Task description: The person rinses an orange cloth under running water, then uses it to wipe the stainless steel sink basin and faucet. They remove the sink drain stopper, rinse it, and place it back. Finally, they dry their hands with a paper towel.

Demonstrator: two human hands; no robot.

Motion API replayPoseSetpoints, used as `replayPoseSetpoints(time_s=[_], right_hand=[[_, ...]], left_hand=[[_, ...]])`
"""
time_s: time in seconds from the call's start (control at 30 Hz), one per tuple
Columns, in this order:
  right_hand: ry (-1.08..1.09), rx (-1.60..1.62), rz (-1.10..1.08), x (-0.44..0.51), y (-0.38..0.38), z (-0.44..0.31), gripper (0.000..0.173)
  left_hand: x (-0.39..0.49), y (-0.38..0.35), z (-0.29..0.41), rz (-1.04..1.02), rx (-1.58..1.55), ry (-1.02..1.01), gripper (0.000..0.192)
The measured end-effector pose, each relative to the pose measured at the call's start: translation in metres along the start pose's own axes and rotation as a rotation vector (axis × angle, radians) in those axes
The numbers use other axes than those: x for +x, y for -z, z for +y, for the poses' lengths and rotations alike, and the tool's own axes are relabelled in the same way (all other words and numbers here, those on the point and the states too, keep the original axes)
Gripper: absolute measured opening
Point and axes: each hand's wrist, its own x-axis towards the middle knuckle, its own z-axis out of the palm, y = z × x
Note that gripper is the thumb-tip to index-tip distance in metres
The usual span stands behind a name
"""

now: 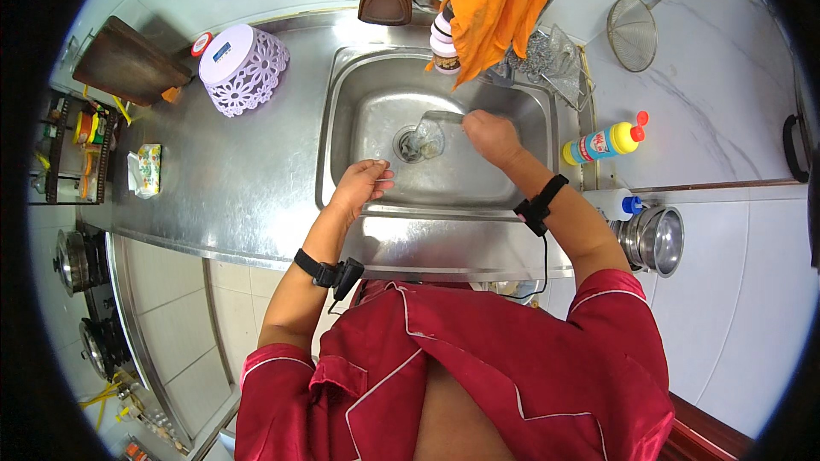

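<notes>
My right hand [492, 136] is over the right half of the stainless-steel sink basin [378, 109]. Its fingers pinch one end of a translucent, crumpled bag or mesh liner [430, 136]; which of the two I cannot tell. The limp part hangs towards the drain [406, 145] and partly covers it. Over the basin's front left rim is my left hand [363, 186], its fingers half curled and spread, with nothing visible in them. It stays apart from the liner. Both forearms wear black straps with small devices.
A lilac lattice basket [246, 77] and a tissue pack [149, 171] stand on the steel counter at left. Behind the sink hangs an orange cloth [506, 0], near a wire rack [564, 70]. A yellow-and-blue bottle [596, 144] lies at right. Steel bowls [660, 242] are beyond my right arm.
</notes>
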Motion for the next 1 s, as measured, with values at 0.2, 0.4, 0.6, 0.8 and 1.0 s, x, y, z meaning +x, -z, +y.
replayPoseSetpoints(time_s=[0.2,0.4,0.6,0.8,1.0], right_hand=[[-0.844,0.746,-0.441,-0.007,-0.065,0.032,0.013],[-1.271,1.063,-0.666,-0.016,-0.164,0.047,0.011],[-1.295,0.681,-0.821,-0.041,-0.220,0.047,0.010],[-1.674,0.863,-0.830,-0.070,-0.199,0.098,0.003],[-1.940,1.958,-0.906,-0.032,-0.160,0.086,0.005]], left_hand=[[-0.015,0.032,-0.013,0.154,0.232,-0.086,0.034],[-0.054,0.068,-0.042,0.348,0.156,-0.064,0.034],[-0.078,0.064,-0.055,0.379,0.048,0.037,0.036],[-0.075,0.060,-0.043,0.377,0.026,0.014,0.035],[-0.016,0.037,-0.018,0.237,0.144,-0.190,0.035]])
